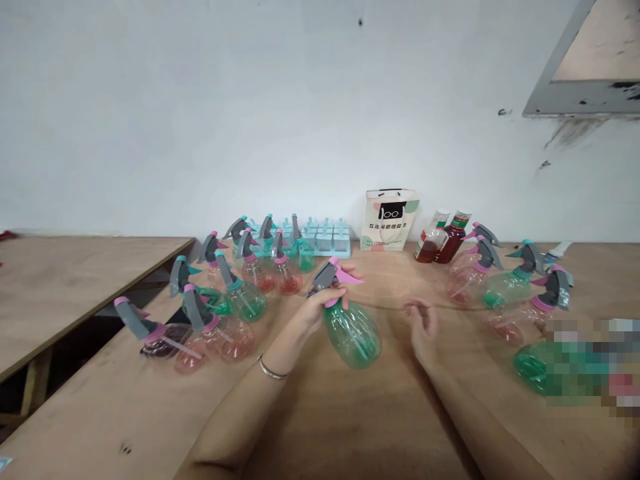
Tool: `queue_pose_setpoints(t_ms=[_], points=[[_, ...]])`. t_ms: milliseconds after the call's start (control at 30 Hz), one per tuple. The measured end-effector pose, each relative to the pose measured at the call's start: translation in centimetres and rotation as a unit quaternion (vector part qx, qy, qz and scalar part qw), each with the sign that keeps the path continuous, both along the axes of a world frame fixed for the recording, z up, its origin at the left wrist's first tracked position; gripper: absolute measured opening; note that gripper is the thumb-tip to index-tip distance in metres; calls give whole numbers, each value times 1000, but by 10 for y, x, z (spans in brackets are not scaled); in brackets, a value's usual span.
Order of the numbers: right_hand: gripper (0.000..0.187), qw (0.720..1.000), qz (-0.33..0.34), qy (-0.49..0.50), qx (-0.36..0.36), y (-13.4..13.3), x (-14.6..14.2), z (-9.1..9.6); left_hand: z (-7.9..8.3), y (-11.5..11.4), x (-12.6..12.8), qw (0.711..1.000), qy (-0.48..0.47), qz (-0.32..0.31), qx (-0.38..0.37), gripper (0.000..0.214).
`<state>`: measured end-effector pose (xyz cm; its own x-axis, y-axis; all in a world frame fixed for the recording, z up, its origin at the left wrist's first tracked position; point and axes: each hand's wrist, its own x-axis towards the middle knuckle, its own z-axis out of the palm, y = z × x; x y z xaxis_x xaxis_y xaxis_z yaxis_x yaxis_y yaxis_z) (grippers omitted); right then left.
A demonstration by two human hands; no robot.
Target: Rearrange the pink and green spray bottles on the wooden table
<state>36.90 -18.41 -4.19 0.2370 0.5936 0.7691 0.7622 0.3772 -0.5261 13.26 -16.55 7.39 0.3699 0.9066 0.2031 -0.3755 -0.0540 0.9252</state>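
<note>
My left hand point(316, 308) is wrapped round the neck of a green spray bottle point(354, 337), just under its grey-and-pink trigger head. The bottle tilts, its round body hanging toward the lower right above the table. To its right, my right hand point(423, 323) is held apart from the bottle, with loosely bent fingers and nothing visible in them; it is slightly blurred. On the left stand several more spray bottles, among them a clear-green one point(246, 301) with a teal head and a pink one point(287, 275) with a pink collar.
More spray bottles, including a pink one point(465, 283), stand on the right of the wooden table point(320, 420). Along the wall are a light-blue ice-pop mould point(325, 243), a paper bag point(387, 230) and two sauce bottles point(450, 240). A gap separates the left table point(75, 280).
</note>
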Motion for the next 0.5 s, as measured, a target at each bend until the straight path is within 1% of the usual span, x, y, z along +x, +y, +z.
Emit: queue_pose_setpoints(t_ms=[33,67,100,167,233,300,433,467,500], points=[[31,997,-44,62,34,5,19,2,0,4,-4,1000,1,-8,-8,44],[33,990,-84,96,60,10,37,4,-1,7,-7,1000,-1,-23,-19,43],[41,986,-129,85,70,15,55,6,-3,10,-9,999,-5,-41,-28,43],[53,980,-174,70,70,24,84,7,-9,13,-10,996,-17,-82,-41,42],[62,972,-225,32,56,32,103,5,-16,14,-7,991,-25,-118,-53,38],[70,967,-252,5,39,40,111,1,-21,14,-1,989,-28,-130,-65,30],[86,968,-252,18,8,56,115,-7,-26,15,8,994,-36,-66,-83,16],[90,967,-254,25,6,59,115,-8,-26,14,8,993,-32,-65,-88,16],[94,966,-257,31,4,61,115,-9,-25,14,9,993,-24,-77,-91,16]])
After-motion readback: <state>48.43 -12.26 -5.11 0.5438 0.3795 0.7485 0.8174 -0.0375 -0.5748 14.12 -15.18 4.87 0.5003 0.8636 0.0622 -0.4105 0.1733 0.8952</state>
